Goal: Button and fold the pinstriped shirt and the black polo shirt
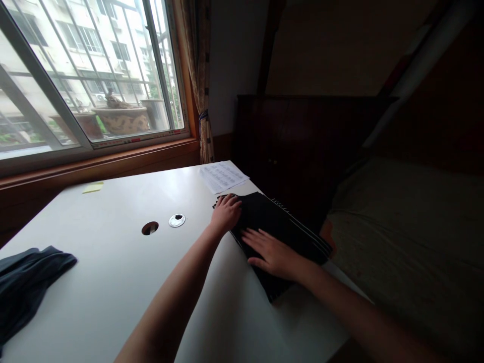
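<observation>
A folded black cloth [283,217] with thin white stripes along its right edge lies on the white table [124,287], near the table's right side. It may be a garment, but its kind does not show. On its far left corner rests my left hand [227,212], palm down, the fingers slightly bent and apart. My right hand [276,254] lies flat across the middle of the cloth with fingers stretched out, a little blurred. Neither hand is seen gripping anything.
Printed sheets [223,176] lie at the table's far corner. A yellow note [93,187], a round hole [150,228] and a silver disc [177,220] are farther left. Dark blue cloth [30,282] sits at the left edge. A dark cabinet [295,136] stands beyond the table.
</observation>
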A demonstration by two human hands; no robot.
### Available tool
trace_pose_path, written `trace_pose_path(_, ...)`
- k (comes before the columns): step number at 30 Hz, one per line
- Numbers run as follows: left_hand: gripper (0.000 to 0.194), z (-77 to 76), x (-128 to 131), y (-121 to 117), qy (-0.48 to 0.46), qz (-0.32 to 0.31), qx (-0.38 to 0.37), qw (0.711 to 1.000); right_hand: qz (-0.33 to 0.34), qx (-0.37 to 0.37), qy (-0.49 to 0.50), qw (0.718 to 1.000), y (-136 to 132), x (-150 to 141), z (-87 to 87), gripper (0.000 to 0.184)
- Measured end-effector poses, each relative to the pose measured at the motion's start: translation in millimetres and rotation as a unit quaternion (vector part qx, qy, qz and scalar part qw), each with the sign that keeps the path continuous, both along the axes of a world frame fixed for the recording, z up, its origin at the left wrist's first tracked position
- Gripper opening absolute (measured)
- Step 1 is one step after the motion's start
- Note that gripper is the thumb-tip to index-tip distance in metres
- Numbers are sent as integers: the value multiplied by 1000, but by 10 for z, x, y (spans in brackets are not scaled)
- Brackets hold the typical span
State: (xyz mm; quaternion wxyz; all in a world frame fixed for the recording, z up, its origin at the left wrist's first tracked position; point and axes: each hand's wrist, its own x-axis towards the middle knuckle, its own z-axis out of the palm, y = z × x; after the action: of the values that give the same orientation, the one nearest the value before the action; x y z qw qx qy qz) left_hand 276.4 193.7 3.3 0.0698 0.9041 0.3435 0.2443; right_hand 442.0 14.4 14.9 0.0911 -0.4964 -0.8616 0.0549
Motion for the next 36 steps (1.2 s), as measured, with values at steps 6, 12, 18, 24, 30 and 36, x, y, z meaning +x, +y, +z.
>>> trace_pose_path(6, 57, -234, -62, 6, 53, 63, -46, 996, -3, -1, -8, 1000, -510, -223, -180, 69)
trace_pose_path(12, 55, -242, -145, -77, 30, 97, -61, 993, 4, 10, 86, 996, -563, -43, 68, 52)
trace_pose_path(18, 38, -134, -309, -553, -38, -30, 35, 998, -332, 164, 150, 917, -311, 789, -9, 42)
trace_pose_path(24, 41, 12, -519, -1274, -16, -298, 27, 954, -439, -69, 249, 860, -206, 1299, -263, 54)
trace_pose_path(30, 43, -17, -592, -1498, 13, -338, 74, 938, -403, -222, 373, 805, -214, 1252, -66, 40)
trace_pose_path(36, 24, 88, -577, -1514, 6, -332, 123, 935, -424, -203, 435, 768, -249, 1123, 126, 35)
